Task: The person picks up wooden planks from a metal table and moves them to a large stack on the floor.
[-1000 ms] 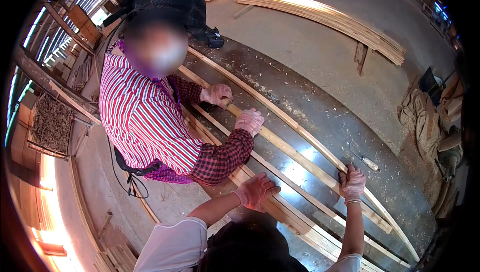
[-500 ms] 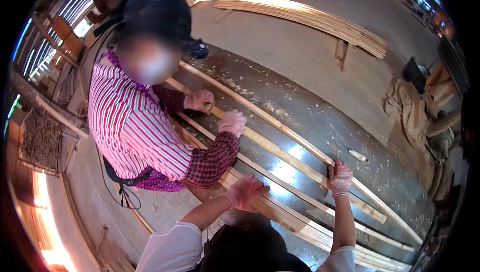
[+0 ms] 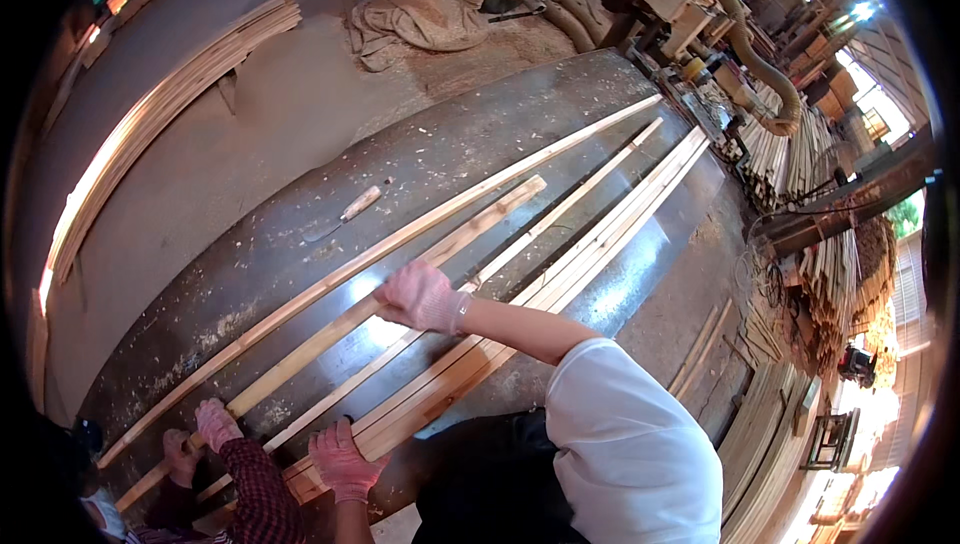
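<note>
Both my hands wear pinkish knit gloves. My right hand (image 3: 425, 296) is closed round a flat wooden strip (image 3: 490, 220) lying slantwise over a dark metal-topped table (image 3: 290, 169). Lower down, my left hand (image 3: 345, 461) rests with its fingers apart against a row of pale boards (image 3: 440, 389) on the near side. A thinner strip (image 3: 560, 212) runs between that row and the gripped strip, and a long narrow strip (image 3: 560, 149) lies on the far side. At the lower left, a co-worker's two gloved hands (image 3: 217, 424) hold the same strip as my right hand.
A wooden-handled blade tool (image 3: 360, 204) lies on the table among wood chips. Beyond the table are a stack of long boards (image 3: 160, 119) and a crumpled sack (image 3: 420, 22). A machine with a hose (image 3: 775, 94) and piled wood strips (image 3: 835, 274) stand at the right.
My view has swung to the right, so the co-worker has shifted to the lower left edge. My right hand now closes round the wooden strip; my left stays by the board row.
</note>
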Demonstrator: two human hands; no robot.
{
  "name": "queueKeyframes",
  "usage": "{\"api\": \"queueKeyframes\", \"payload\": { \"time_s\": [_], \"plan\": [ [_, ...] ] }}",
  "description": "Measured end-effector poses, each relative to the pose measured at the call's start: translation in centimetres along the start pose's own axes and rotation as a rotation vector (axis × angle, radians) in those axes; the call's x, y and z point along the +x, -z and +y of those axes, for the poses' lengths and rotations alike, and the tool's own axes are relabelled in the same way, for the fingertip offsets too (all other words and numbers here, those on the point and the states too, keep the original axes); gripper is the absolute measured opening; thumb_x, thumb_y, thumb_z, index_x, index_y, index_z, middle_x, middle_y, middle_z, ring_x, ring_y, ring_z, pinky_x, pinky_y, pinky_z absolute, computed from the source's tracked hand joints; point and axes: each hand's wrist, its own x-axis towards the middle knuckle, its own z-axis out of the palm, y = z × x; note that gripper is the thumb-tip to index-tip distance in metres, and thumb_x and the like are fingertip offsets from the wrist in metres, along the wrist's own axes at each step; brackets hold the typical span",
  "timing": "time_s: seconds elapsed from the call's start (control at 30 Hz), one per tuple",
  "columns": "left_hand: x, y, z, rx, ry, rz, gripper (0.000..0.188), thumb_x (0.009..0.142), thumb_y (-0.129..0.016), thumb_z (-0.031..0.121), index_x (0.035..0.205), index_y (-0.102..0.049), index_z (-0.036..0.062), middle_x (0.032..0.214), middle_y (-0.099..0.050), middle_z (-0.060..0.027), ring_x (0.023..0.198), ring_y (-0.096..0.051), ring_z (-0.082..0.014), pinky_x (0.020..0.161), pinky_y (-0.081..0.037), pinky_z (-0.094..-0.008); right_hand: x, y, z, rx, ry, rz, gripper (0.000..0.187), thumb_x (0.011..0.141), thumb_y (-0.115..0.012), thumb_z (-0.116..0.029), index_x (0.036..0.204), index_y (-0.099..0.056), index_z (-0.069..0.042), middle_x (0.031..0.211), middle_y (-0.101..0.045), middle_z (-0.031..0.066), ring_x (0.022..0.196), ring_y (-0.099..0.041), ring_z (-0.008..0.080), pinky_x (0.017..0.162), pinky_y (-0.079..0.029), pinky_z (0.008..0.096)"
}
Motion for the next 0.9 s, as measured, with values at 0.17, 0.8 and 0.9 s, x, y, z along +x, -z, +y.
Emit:
{"api": "queueKeyframes", "payload": {
  "time_s": [0.17,0.8,0.9],
  "plan": [
    [1.0,2.4,1.2,-0.099,-0.028,-0.058,0.099,0.045,-0.085,0.052,0.126,-0.049,0.0074,0.118,-0.053,-0.0135,0.114,-0.048,-0.0321,0.107,-0.03,-0.0541,-7.6,-3.3,4.5,-0.129,-0.098,0.061,0.051,0.086,-0.058,-0.053,0.111,-0.061,-0.008,0.108,-0.065,0.0126,0.102,-0.063,0.03,0.092,-0.048,0.0411],
    [-0.4,-1.2,-9.6,0.038,0.168,0.083,0.025,0.078,-0.066,0.031,0.098,-0.063,0.0167,0.089,-0.064,-0.005,0.092,-0.063,-0.0251,0.085,-0.046,-0.0393,-11.7,-6.2,13.5,-0.318,-0.153,0.037,0.033,0.071,-0.074,-0.028,0.096,-0.06,-0.012,0.097,-0.062,0.0089,0.099,-0.058,0.03,0.089,-0.043,0.0427],
    [2.3,-0.5,-5.7,-0.014,0.105,-0.114,0.021,0.078,-0.066,0.032,0.092,-0.062,0.0165,0.089,-0.065,-0.0047,0.091,-0.063,-0.0246,0.081,-0.046,-0.0405,-12.9,-4.7,15.5,-0.414,-0.294,-0.022,0.03,0.072,-0.075,-0.026,0.094,-0.063,-0.011,0.092,-0.066,0.0087,0.091,-0.063,0.0302,0.081,-0.047,0.0421]
  ]
}}
